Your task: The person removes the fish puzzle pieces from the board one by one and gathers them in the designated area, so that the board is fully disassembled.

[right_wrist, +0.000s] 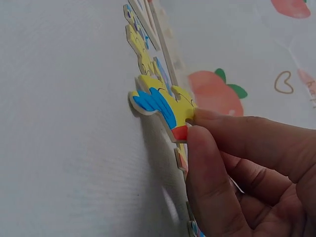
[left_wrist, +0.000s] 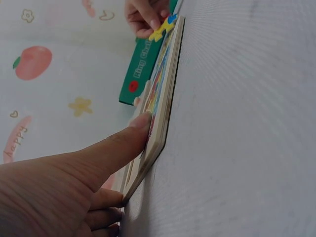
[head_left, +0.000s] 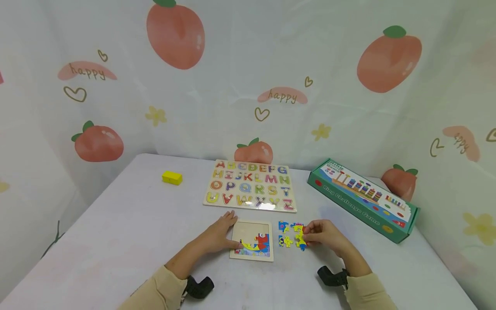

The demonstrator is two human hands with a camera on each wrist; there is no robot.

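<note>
A square wooden puzzle board [head_left: 249,258] lies on the table, partly filled with colourful jigsaw pieces [head_left: 262,243]. My left hand [head_left: 217,233] rests along its left side; the thumb presses on the pieces near the lower left, while the other fingers reach past the edge. In my right hand [head_left: 324,234] a yellow, blue and red puzzle piece [right_wrist: 165,106] is pinched between thumb and forefinger, tilted up off the table in the right wrist view. Several loose pieces [head_left: 286,241] lie between the board and the right hand.
Behind the board lies a wooden alphabet puzzle [head_left: 249,185]. A green Ring Challenge Game box [head_left: 362,200] stands at the right, angled. A yellow block [head_left: 172,178] sits at the back left. A printed curtain [head_left: 217,107] hangs behind the white table [head_left: 128,241].
</note>
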